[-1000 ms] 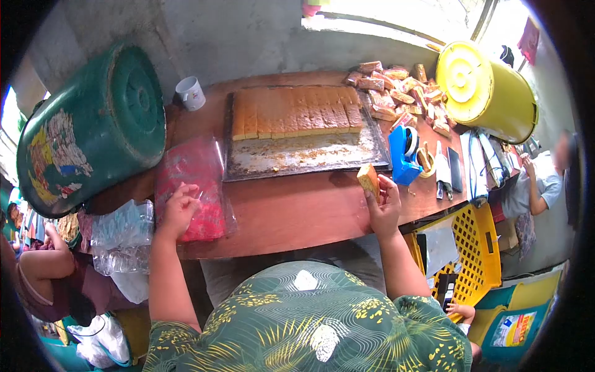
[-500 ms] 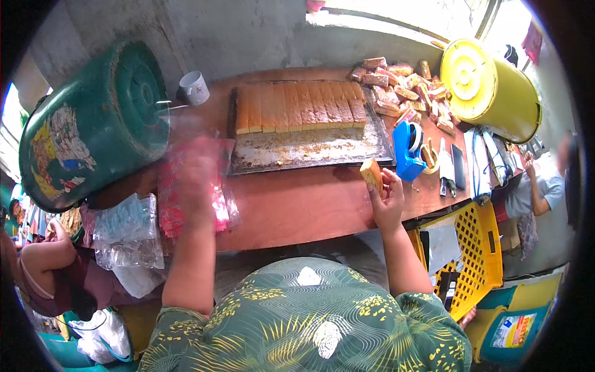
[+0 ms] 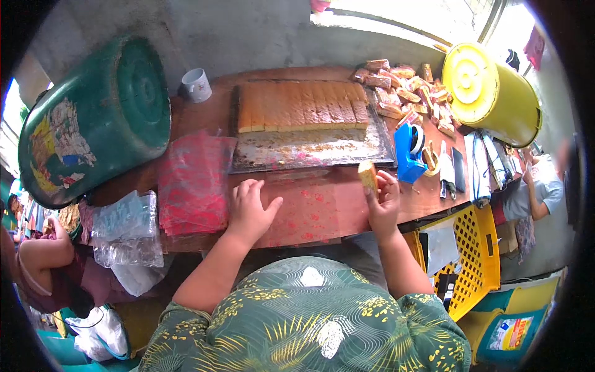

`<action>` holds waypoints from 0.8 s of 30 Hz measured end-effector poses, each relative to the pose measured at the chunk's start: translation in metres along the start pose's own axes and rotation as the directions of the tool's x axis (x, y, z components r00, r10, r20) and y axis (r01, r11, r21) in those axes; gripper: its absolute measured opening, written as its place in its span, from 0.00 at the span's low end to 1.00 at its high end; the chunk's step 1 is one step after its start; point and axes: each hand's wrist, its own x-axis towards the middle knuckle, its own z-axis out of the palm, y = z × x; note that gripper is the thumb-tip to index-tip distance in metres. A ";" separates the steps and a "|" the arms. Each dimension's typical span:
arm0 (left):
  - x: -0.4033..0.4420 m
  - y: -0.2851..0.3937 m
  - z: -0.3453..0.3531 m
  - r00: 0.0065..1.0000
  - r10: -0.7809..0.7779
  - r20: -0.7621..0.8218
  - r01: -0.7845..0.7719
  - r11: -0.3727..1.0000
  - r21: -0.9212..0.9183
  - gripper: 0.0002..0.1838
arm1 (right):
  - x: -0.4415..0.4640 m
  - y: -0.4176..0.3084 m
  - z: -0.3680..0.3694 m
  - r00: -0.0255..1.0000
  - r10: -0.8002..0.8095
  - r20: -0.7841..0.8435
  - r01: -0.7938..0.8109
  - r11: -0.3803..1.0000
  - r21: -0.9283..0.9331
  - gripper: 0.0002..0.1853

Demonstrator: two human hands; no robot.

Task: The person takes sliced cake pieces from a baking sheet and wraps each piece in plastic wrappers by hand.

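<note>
My right hand (image 3: 385, 201) grips a slice of sponge cake (image 3: 367, 175) upright between thumb and fingers, just off the tray's front right corner. My left hand (image 3: 251, 214) rests with fingers apart at the left edge of a clear plastic wrapper (image 3: 304, 214) with red print, spread on the table. To its left lies a stack of red-printed plastic wrappers (image 3: 195, 186). Behind both hands, a dark baking tray (image 3: 297, 152) carries a brown-topped cake (image 3: 297, 105) cut into slices along its back half. Crumbs cover the tray's bare front part.
Wrapped cake slices (image 3: 406, 93) are piled at the back right near a yellow bucket (image 3: 514, 96). A blue tape dispenser (image 3: 409, 155) stands right of the tray. A green drum (image 3: 93, 124) and a white mug (image 3: 197, 85) are at left. A yellow crate (image 3: 477, 260) sits below right.
My left hand has moved right from the wrapper stack, and a printed wrapper now lies spread before me. My right hand still holds the cake slice in nearly the same place.
</note>
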 end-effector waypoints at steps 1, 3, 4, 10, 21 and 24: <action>-0.001 0.000 -0.001 0.999 0.027 0.029 -0.026 1.000 -0.016 0.19 | -0.004 -0.012 0.016 0.998 0.047 0.029 -0.051 0.991 0.122 0.27; -0.003 0.003 0.000 0.992 0.080 0.093 -0.076 0.996 -0.053 0.16 | -0.009 -0.029 0.049 0.979 0.122 0.163 -0.169 0.931 0.322 0.28; -0.001 0.006 0.001 0.990 0.075 0.121 -0.064 0.994 -0.090 0.15 | -0.010 -0.032 0.064 0.962 0.141 0.233 -0.233 0.868 0.439 0.29; 0.013 0.021 0.003 0.933 -0.249 0.260 0.357 0.728 -0.585 0.10 | -0.010 -0.015 0.101 0.922 0.294 0.253 -0.388 0.730 0.562 0.25; 0.029 0.000 -0.001 0.922 -0.219 0.319 0.342 0.847 -0.406 0.26 | -0.011 -0.005 0.090 0.932 0.273 0.238 -0.356 0.811 0.464 0.24; 0.044 -0.034 -0.030 0.951 -0.300 0.080 0.304 0.848 -0.435 0.27 | -0.010 -0.007 0.088 0.938 0.277 0.207 -0.343 0.829 0.442 0.25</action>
